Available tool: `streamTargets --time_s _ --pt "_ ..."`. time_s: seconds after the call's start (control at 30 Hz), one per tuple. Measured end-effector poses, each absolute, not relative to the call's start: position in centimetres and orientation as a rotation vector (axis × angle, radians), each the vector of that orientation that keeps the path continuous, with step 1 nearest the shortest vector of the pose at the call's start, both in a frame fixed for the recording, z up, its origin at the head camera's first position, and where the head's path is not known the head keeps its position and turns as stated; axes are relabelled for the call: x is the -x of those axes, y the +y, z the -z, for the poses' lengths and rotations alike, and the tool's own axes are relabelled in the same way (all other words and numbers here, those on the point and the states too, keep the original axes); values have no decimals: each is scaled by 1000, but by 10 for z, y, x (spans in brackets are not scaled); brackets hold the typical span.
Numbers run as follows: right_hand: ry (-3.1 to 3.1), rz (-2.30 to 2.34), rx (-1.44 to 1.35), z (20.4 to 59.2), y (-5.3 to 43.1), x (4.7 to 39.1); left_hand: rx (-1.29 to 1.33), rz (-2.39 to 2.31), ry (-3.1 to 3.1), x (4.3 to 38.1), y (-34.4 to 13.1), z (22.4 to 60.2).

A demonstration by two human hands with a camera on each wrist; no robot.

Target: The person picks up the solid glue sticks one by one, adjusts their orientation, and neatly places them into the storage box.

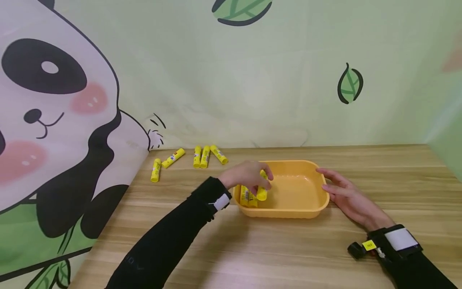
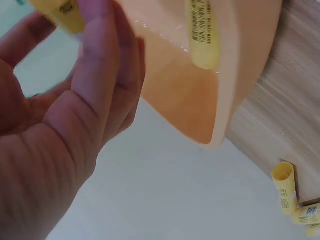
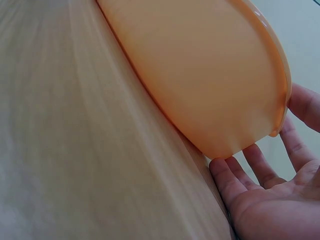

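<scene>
Over the left part of an orange plastic basket (image 1: 285,213), my left hand (image 1: 245,175) pinches a yellow glue stick (image 1: 262,192) between thumb and fingers. That glue stick (image 2: 67,15) is partly hidden by the fingers in the left wrist view. Two more glue sticks (image 1: 244,196) lie inside at the basket's left end, below the hand. At the opposite end, my right hand (image 1: 346,194) touches the rim and outer wall with relaxed fingers. The right wrist view has its fingertips (image 3: 220,165) against the basket wall (image 3: 200,75).
Several loose glue sticks (image 1: 205,156) lie on the wooden table (image 1: 390,176) at the back left. One glue stick (image 1: 156,170) lies nearest the table's left edge. Behind the table hangs a green backdrop (image 1: 252,80) printed with a panda and leaves.
</scene>
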State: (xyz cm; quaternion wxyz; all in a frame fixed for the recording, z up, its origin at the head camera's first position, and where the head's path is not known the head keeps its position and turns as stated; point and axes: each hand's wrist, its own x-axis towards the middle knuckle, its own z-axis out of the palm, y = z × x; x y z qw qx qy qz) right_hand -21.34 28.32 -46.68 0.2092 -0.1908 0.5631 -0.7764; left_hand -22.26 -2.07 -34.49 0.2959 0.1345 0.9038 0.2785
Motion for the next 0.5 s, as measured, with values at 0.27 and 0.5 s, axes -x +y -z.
streamTargets --time_s 0.27,0.5 --pt "1565 2156 511 466 284 214 -280 -588 2323 226 -4 343" --pt "1581 2149 503 467 284 215 -218 -542 2366 227 -3 338"
